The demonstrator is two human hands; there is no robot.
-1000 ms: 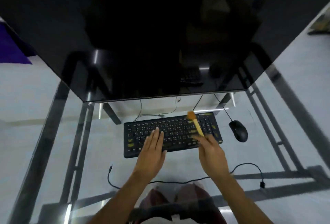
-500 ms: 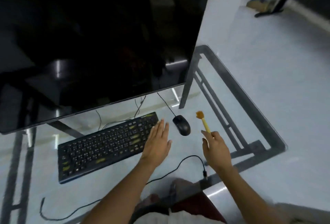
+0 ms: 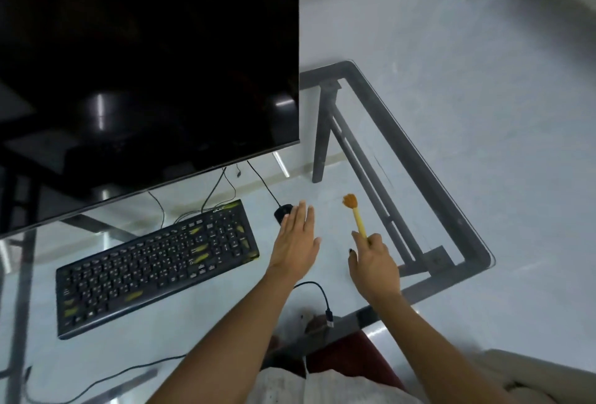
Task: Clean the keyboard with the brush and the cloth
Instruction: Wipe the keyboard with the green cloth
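Note:
A black keyboard (image 3: 154, 266) with yellow-marked keys lies on the glass desk (image 3: 419, 158), left of both hands. My right hand (image 3: 374, 263) holds a small brush (image 3: 354, 213) by its yellow handle, orange bristles pointing away, over the glass to the right of the keyboard. My left hand (image 3: 296, 239) hovers flat with fingers together and nothing in it, just right of the keyboard and partly covering a black mouse (image 3: 282, 211). No cloth is in view.
A large dark monitor (image 3: 145, 74) overhangs the back of the desk. Cables run behind the keyboard, and a loose black cable (image 3: 317, 289) with a plug lies near the front edge. The desk's metal frame and right corner (image 3: 480, 258) are close to my right hand.
The view has swung to the right. Both hands have left the keyboard and moved right; the brush went from the keyboard's right end to above bare glass beyond the mouse.

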